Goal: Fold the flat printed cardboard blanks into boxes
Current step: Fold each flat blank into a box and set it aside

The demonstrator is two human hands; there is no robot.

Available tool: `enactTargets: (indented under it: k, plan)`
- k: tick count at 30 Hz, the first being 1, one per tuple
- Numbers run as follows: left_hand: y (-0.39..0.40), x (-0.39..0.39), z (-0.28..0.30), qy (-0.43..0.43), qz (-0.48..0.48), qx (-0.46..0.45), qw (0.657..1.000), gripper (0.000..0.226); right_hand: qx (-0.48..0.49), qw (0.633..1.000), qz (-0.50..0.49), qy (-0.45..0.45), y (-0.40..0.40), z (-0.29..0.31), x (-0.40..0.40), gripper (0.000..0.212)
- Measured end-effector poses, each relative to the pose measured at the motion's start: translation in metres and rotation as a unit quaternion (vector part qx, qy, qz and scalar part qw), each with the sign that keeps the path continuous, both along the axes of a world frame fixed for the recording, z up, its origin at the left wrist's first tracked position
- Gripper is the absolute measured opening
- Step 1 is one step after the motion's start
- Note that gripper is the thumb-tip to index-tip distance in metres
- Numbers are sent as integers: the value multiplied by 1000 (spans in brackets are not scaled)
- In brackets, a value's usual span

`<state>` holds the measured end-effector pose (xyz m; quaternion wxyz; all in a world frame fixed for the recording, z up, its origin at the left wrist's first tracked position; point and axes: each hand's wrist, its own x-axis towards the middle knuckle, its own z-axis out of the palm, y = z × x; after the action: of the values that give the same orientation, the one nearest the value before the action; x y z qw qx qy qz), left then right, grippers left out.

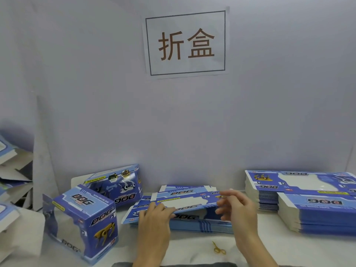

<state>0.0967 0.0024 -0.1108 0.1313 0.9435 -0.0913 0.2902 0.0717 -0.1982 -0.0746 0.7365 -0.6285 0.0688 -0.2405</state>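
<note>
A flat blue printed cardboard blank (pixel 183 200) marked DOG is lifted at its near edge above a low pile of blanks (pixel 202 225) at the table's middle. My left hand (pixel 156 214) pinches the blank's near left edge with thumb and fingers. Over the blank's right end, my right hand (pixel 237 206) has its fingers spread and bent, blurred; whether it grips the blank I cannot tell. Two folded boxes stand at the left: one near (pixel 86 220), one farther back (pixel 117 185).
Two tall stacks of flat blanks (pixel 300 191) (pixel 323 214) fill the right side of the table. Small gold scissors (pixel 218 248) lie near the front edge. More folded boxes (pixel 9 170) pile up at the far left. A wall with a paper sign (pixel 185 43) stands behind.
</note>
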Motion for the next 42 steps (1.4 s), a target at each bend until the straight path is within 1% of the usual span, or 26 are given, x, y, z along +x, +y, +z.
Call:
enactTargets:
  k: [1, 3, 5, 8, 10, 12, 14, 16, 18, 19, 20, 21, 23, 26, 28, 29, 34, 36, 42]
  plan:
    - [-1, -4, 4, -11, -1, -4, 1000, 33, -19, 1000, -2, -9, 2, -1, 0, 34]
    - [-1, -8, 10, -63, -34, -24, 997, 26, -48, 999, 1, -20, 6, -3, 1, 37]
    - [0, -7, 8, -137, -44, -29, 989, 32, -67, 997, 14, -25, 8, -4, 1, 38]
    - [0, -5, 10, -194, -64, -40, 978, 35, -100, 994, 42, -21, 9, -6, 0, 38]
    - [-1, -5, 10, -208, -75, -55, 974, 33, -114, 991, 66, 10, 9, -6, 0, 35]
    - [-2, -6, 11, -210, -95, -67, 971, 31, -93, 988, 108, 66, 11, -3, 1, 29]
    - [-3, -8, 11, -189, -119, -85, 971, 26, -36, 979, 158, 123, 16, 1, 2, 32]
    - [-4, -9, 13, -130, -142, -124, 973, 17, 43, 970, 185, 152, 22, 2, 3, 38]
    - [-7, -9, 13, -58, -169, -159, 971, 16, 116, 966, 186, 137, 31, 2, 4, 31]
    - [-10, -9, 12, -24, -182, -154, 971, 19, 130, 970, 166, 122, 35, 0, 5, 24]
    - [-12, -9, 11, 8, -187, -137, 973, 23, 129, 975, 141, 110, 37, -2, 6, 18]
    - [-14, -9, 11, 33, -187, -126, 974, 26, 121, 980, 117, 104, 38, -4, 7, 18]
    - [-15, -9, 11, 54, -185, -137, 972, 31, 108, 985, 91, 98, 37, -6, 9, 20]
    - [-17, -8, 10, 60, -196, -179, 962, 41, 93, 989, 86, 78, 34, -5, 11, 24]
    - [-18, -10, 10, 90, -186, -185, 961, 52, 80, 991, 90, 62, 33, -6, 11, 26]
    - [-18, -10, 11, 102, -188, -193, 958, 53, 76, 991, 99, 54, 32, -6, 11, 26]
    - [-8, -9, 18, 138, -196, -296, 924, 39, 88, 982, 168, 17, 24, -6, 6, 29]
    - [-5, -8, 21, 149, -203, -304, 919, 35, 96, 979, 181, 11, 21, -7, 6, 33]
    - [-4, -8, 23, 160, -204, -297, 919, 36, 108, 978, 180, 3, 21, -11, 7, 38]
